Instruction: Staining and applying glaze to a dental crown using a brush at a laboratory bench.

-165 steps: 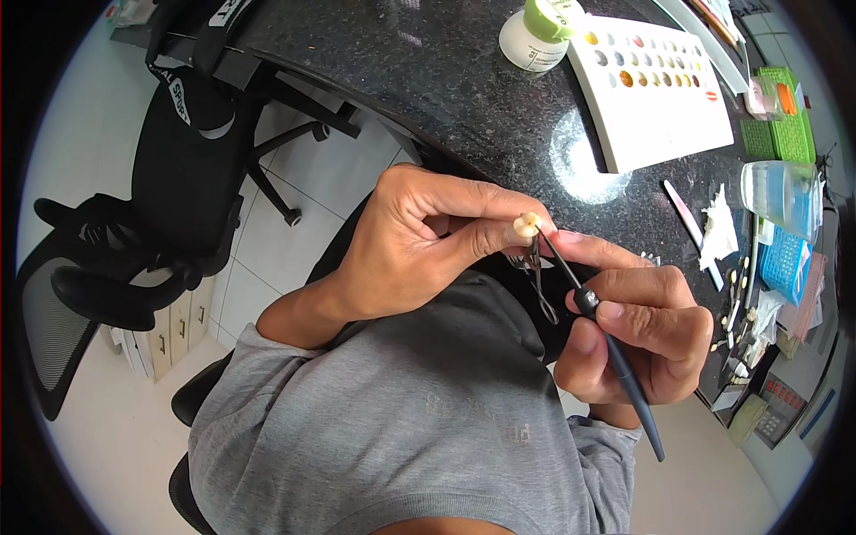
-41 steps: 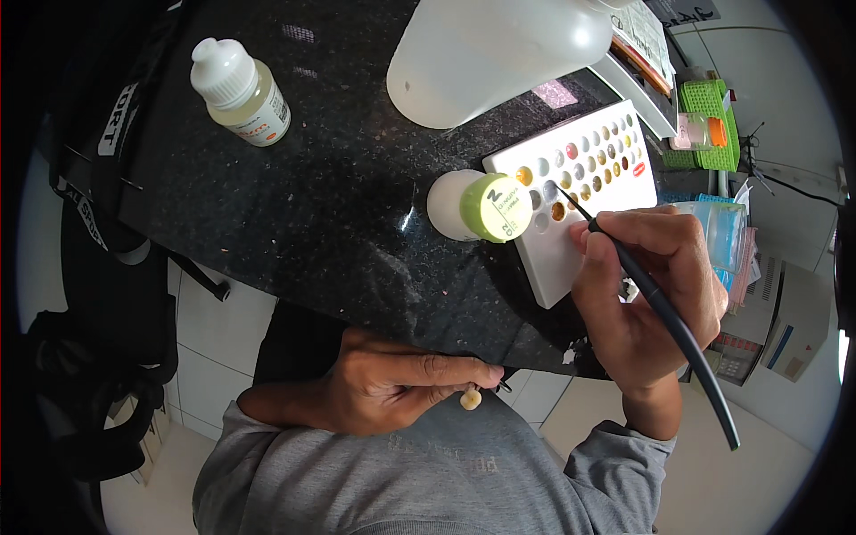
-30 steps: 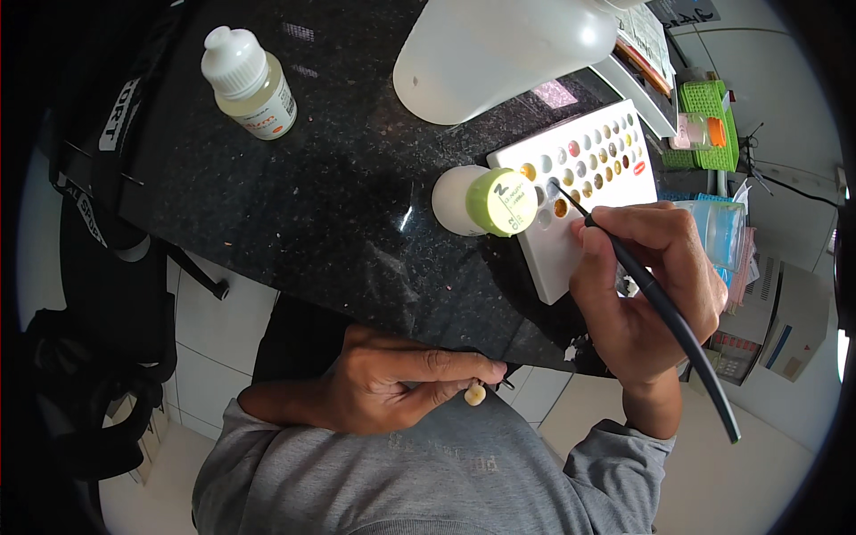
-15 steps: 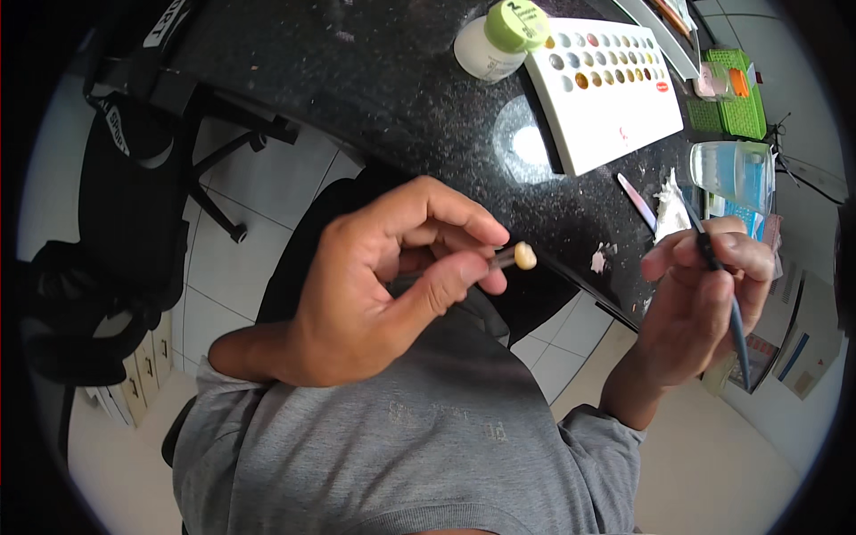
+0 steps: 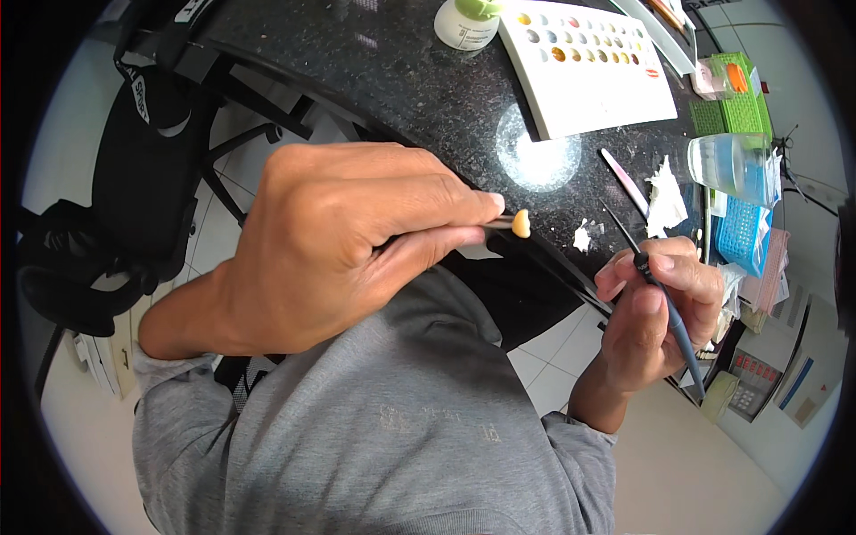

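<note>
My left hand (image 5: 330, 259) is closed, back of the hand up, around what look like metal tweezers (image 5: 498, 223), mostly hidden by the fingers. At their tip sits a small yellowish-white dental crown (image 5: 522, 224), just beyond my thumb and forefinger. My right hand (image 5: 660, 308) pinches a thin, dark blue-grey brush (image 5: 675, 325) like a pen. Its fine dark tip points up and left over the black counter, apart from the crown. A crumpled white tissue (image 5: 665, 201) lies beyond my right fingers, with a pink-and-white slim tool (image 5: 625, 182) beside it.
On the black speckled counter (image 5: 419, 98) stand a white palette (image 5: 597, 98) with rows of coloured wells and a white bottle (image 5: 465, 27) with a green lid. A glass of water (image 5: 731, 165), a blue basket (image 5: 742, 234) and a green basket (image 5: 747, 107) line the right.
My left hand has rolled over so its back faces up, turning the crown with it. My right hand has moved left, toward the crown. The whole view has shifted a little.
</note>
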`<state>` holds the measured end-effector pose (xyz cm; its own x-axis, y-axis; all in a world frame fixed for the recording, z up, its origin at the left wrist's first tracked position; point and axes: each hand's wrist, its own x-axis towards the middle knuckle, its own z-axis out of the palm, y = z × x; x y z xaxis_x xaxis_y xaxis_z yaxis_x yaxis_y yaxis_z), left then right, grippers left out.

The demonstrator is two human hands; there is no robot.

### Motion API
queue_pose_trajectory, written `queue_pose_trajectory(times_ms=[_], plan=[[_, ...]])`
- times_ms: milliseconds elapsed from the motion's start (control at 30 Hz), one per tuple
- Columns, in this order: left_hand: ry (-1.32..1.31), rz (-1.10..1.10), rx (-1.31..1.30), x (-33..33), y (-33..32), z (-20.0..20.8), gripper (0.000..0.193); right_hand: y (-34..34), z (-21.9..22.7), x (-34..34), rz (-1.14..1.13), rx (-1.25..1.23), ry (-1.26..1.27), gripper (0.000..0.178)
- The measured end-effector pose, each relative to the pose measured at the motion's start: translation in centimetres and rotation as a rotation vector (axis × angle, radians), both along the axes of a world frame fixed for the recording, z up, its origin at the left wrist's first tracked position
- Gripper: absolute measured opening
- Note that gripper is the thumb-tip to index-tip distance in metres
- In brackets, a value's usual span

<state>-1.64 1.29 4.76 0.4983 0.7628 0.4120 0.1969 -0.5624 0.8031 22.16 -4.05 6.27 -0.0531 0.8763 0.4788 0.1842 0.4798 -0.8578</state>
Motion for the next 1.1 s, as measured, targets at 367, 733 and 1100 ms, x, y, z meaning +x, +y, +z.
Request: queue_pose_trajectory(times_ms=[367,733,1100], plan=[[0.116,0.052,0.428,0.0,0.5,-1.7,0.015,0.6,0.2,-0.6,0.135,0.013,-0.123,0.022],[0.073,0.01,0.385,-0.3,0.8,-2.1,0.015,0.7,0.0,-1.4,0.091,0.106,-0.361,0.029],[0.087,-0.002,0.36,-0.2,0.9,-2.0,0.016,1.0,-0.2,-1.4,0.135,0.114,-0.347,0.028]])
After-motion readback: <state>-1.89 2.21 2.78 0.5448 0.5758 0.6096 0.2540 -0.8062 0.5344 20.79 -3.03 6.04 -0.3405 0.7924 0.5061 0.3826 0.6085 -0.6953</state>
